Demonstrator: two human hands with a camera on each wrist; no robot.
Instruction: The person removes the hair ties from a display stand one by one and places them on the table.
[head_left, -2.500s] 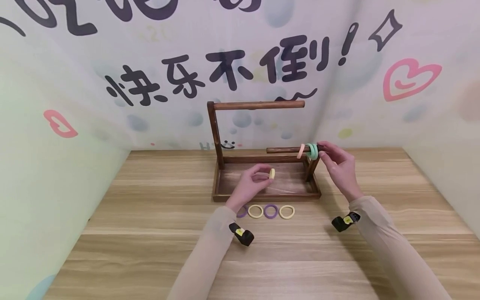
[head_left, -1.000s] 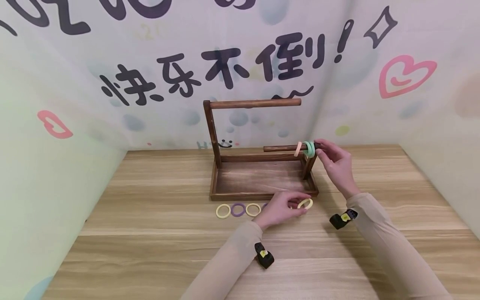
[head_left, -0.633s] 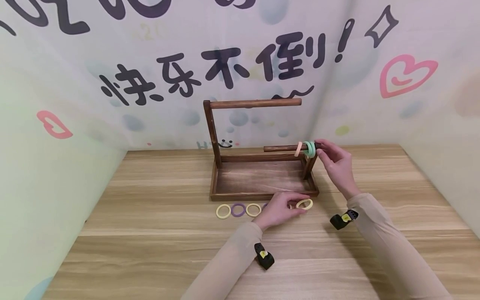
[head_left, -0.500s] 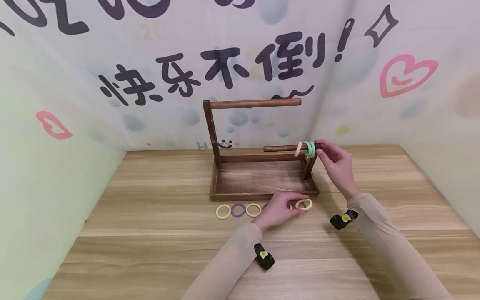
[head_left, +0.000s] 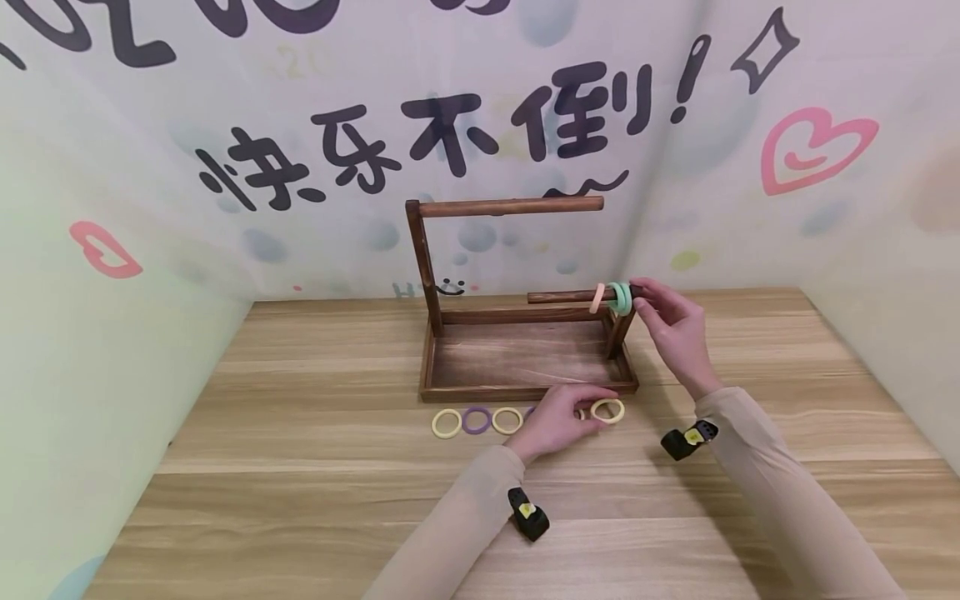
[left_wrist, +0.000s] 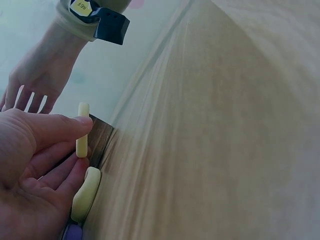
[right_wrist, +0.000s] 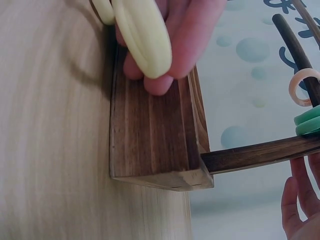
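My left hand [head_left: 561, 418] pinches a pale yellow ring [left_wrist: 81, 142] between thumb and fingers, just in front of the right end of the dark wooden rack [head_left: 480, 393]. That ring is slightly tilted, close to the table; contact with it cannot be made out. My right hand [head_left: 678, 337] grips the right post at the outer end of the rack's lower bar [head_left: 558, 297]. On this bar hang a peach ring [head_left: 597, 298] and two green rings [head_left: 622, 299]. A row of yellow and purple rings lies before the rack, partly hidden by my left hand.
At the row's left end are a yellow ring [head_left: 447, 436] and a purple ring [head_left: 476, 432]. The rack's upper bar [head_left: 517, 206] reaches right from its left post, bearing no rings. A printed wall sheet [head_left: 337, 242] stands close behind the rack.
My left hand has carried the yellow ring from over the rack's tray to the right and nearer, past the row. Lately the ring has tipped flatter. My right hand has kept its place.
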